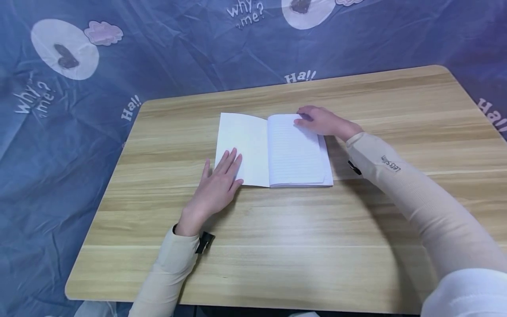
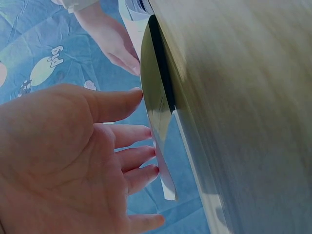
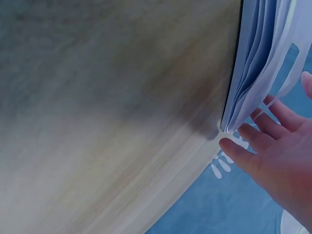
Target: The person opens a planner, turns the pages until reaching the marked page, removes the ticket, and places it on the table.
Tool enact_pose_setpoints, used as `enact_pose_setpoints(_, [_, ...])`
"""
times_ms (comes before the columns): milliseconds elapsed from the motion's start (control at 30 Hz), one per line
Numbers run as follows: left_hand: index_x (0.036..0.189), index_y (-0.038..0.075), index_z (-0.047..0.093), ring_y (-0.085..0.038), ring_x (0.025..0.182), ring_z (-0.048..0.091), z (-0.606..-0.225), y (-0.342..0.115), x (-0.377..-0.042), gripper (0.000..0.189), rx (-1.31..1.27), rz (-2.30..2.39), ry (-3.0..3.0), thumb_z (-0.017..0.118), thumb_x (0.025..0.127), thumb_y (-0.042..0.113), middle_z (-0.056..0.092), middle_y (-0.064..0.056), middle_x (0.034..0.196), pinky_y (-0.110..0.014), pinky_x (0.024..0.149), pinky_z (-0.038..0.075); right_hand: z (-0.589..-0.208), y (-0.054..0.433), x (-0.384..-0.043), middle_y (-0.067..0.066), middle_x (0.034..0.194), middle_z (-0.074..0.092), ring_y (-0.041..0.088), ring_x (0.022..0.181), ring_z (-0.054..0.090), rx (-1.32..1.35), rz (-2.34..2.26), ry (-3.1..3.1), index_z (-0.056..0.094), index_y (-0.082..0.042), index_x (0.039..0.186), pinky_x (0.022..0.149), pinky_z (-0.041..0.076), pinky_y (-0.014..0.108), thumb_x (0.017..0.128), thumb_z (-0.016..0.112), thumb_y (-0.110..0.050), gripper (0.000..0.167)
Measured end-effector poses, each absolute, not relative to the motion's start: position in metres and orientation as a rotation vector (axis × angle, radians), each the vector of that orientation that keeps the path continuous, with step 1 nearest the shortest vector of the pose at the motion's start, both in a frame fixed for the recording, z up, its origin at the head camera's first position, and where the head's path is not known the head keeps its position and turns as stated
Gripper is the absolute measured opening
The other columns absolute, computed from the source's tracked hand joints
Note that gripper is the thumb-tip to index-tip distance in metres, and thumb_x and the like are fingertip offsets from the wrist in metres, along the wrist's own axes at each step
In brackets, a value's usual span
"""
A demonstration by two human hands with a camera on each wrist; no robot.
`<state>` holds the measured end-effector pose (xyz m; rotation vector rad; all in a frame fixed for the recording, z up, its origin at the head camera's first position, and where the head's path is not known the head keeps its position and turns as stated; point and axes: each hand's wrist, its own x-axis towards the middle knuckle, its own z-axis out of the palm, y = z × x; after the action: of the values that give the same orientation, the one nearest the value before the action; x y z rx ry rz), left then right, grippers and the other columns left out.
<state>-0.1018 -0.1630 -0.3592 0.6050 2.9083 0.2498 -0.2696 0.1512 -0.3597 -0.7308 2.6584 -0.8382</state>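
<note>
A notebook (image 1: 295,152) lies open, with its plain white left leaf (image 1: 247,141) spread flat and lined pages on the right. My left hand (image 1: 218,187) rests on the lower-left edge of that leaf, fingers straight and spread. In the left wrist view the fingertips and thumb of the left hand (image 2: 112,151) touch the leaf, whose dark cover edge shows. At the top right corner, my right hand (image 1: 318,121) holds a lined page between thumb and fingers. The right wrist view shows the lifted page (image 3: 295,73) curving away from the stack beside the right hand (image 3: 278,141).
The notebook is on a wood-grain table (image 1: 257,251) with rounded corners. Blue printed fabric (image 1: 178,48) hangs behind it and drops along its left side. Beige sleeves (image 1: 412,193) cover both forearms, and black straps (image 1: 205,243) show at the wrists.
</note>
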Motion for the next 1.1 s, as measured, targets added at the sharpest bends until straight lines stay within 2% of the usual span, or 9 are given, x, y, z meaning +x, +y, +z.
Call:
enact_pose_setpoints(200, [0.158,0.010,0.016,-0.020,0.150,0.000,-0.360,-0.163,-0.102,0.063,0.613,0.245,2.912,0.041,0.106,0.033,0.004,-0.004,0.164,-0.061,0.115,0.000,-0.360,0.155,-0.269,0.032,0.141,0.043,0.044,0.135,0.035,-0.635,-0.906,2.649,0.043,0.010,0.137,0.114,0.025,0.052,0.104,0.047,-0.028,0.051])
enact_pose_setpoints(433, [0.158,0.009,0.016,-0.021,0.150,0.001,-0.360,-0.163,-0.102,0.062,0.621,0.264,2.912,0.042,0.106,0.032,0.005,-0.005,0.164,-0.060,0.116,0.001,-0.357,0.164,-0.268,0.025,0.142,0.044,0.040,0.136,0.036,-0.434,-1.140,2.571,0.047,0.003,0.137,0.113,0.026,0.053,0.100,0.057,-0.031,0.051])
enact_pose_setpoints(600, [0.158,0.010,0.016,-0.021,0.150,0.001,-0.361,-0.163,-0.102,0.062,0.620,0.268,2.906,0.042,0.106,0.032,0.005,-0.005,0.164,-0.059,0.116,0.001,-0.353,0.171,-0.265,0.023,0.141,0.048,0.032,0.129,0.045,-0.246,-1.360,2.481,0.046,0.002,0.138,0.109,0.035,0.046,0.098,0.062,-0.026,0.052])
enact_pose_setpoints(833, [0.158,0.010,0.016,-0.021,0.150,0.001,-0.362,-0.164,-0.103,0.063,0.616,0.263,2.913,0.042,0.106,0.032,0.005,-0.005,0.164,-0.059,0.116,0.001,-0.347,0.179,-0.251,0.002,0.121,0.064,0.007,0.106,0.059,-0.187,-1.623,2.354,0.053,-0.001,0.135,0.103,0.042,0.032,0.096,0.065,-0.017,0.044])
enact_pose_setpoints(967, [0.158,0.010,0.016,-0.021,0.150,0.001,-0.361,-0.164,-0.102,0.063,0.609,0.264,2.908,0.042,0.106,0.032,0.004,-0.005,0.164,-0.058,0.116,0.000,-0.348,0.184,-0.237,-0.007,0.112,0.067,0.002,0.104,0.061,-0.204,-1.699,2.248,0.051,0.002,0.137,0.099,0.045,0.024,0.096,0.065,-0.014,0.047])
enact_pose_setpoints(1100, [0.158,0.010,0.015,-0.021,0.150,0.001,-0.361,-0.163,-0.102,0.063,0.610,0.265,2.907,0.042,0.106,0.032,0.005,-0.005,0.164,-0.058,0.117,0.001,-0.349,0.187,-0.221,-0.011,0.108,0.068,0.000,0.102,0.062,-0.189,-1.721,2.172,0.046,0.006,0.141,0.095,0.047,0.022,0.097,0.063,-0.013,0.051])
